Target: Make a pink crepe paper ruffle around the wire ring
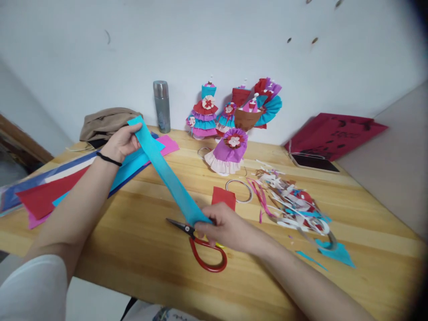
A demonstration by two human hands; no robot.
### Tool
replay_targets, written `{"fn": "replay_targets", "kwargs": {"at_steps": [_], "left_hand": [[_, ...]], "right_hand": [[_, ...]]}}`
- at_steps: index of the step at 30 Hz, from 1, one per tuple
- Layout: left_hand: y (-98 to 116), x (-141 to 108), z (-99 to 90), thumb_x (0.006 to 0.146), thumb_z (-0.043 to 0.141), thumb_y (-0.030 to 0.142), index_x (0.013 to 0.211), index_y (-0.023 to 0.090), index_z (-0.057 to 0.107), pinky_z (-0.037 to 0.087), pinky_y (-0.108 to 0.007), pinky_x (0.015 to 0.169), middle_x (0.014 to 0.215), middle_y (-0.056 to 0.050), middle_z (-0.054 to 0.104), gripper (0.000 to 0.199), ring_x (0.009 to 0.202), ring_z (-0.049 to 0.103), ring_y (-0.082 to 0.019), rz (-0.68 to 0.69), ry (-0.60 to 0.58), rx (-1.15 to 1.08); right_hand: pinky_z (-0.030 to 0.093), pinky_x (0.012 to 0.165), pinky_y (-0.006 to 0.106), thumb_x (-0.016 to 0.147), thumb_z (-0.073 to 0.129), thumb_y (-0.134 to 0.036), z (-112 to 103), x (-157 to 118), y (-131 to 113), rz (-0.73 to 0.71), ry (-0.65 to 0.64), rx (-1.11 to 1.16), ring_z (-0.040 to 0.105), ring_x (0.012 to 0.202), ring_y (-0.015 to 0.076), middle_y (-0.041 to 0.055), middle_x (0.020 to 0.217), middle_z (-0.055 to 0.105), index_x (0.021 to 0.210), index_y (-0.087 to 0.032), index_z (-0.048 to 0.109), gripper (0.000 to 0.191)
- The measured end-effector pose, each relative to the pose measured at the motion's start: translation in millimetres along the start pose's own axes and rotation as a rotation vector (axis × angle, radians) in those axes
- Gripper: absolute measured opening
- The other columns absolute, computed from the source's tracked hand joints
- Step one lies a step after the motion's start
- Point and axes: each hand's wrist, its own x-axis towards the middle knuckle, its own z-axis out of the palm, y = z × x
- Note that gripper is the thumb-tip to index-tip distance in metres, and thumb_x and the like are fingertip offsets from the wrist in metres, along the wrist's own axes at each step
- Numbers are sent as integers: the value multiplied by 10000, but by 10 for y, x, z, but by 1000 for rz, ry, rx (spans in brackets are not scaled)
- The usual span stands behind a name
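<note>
A long blue paper strip (170,179) is stretched at a slant between my two hands, above the wooden table. My left hand (124,140) pinches its upper end, over a pile of coloured paper sheets (129,168). The lower end is gripped by my right hand (219,225), fingers closed round it. Beneath and beside my right hand lie scissors (209,266) with red handles, partly hidden by it. A small red paper piece (223,198) rests just beyond that hand, next to a roll of tape (241,191).
Several small paper dresses (230,149) stand at the back, right of a metal flask (162,107). Paper scraps (290,200) are heaped on the right, near a phone (314,162) and a dark red bag (334,133). A brown cloth item (107,125) sits back left.
</note>
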Motion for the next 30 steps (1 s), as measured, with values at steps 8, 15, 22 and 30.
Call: {"fn": "replay_targets", "kwargs": {"at_steps": [8, 15, 22, 30], "left_hand": [[-674, 88, 192, 791, 701, 209, 616, 144, 524, 391, -215, 440, 515, 6, 535, 258, 426, 482, -95, -19, -287, 642], [-595, 149, 179, 771, 694, 301, 892, 133, 700, 446, -264, 708, 818, -43, 677, 207, 791, 614, -180, 235, -293, 1180], [-342, -164, -341, 755, 670, 438, 805, 137, 696, 430, -341, 756, 933, -152, 699, 306, 986, 630, -349, 243, -214, 1663], [-360, -179, -534, 800, 554, 322, 777, 174, 664, 355, -284, 620, 814, -108, 693, 186, 787, 631, -253, 159, -300, 1805]], "right_hand": [[399, 484, 154, 814, 575, -246, 413, -3, 8, 143, -345, 124, 553, 514, 65, -44, 602, 573, 667, -174, 567, 164], [372, 490, 173, 856, 665, -395, 339, -138, -132, -60, -651, -272, 574, 603, 93, -29, 650, 612, 748, -172, 678, 248], [504, 825, 323, 947, 584, -240, 223, 127, -177, -433, -50, -872, 665, 952, 207, 63, 968, 736, 1042, -177, 716, 174], [456, 1031, 488, 949, 616, -329, 337, 1238, -88, -444, 53, -1152, 533, 1269, 320, 130, 1314, 625, 1259, -183, 637, 344]]}}
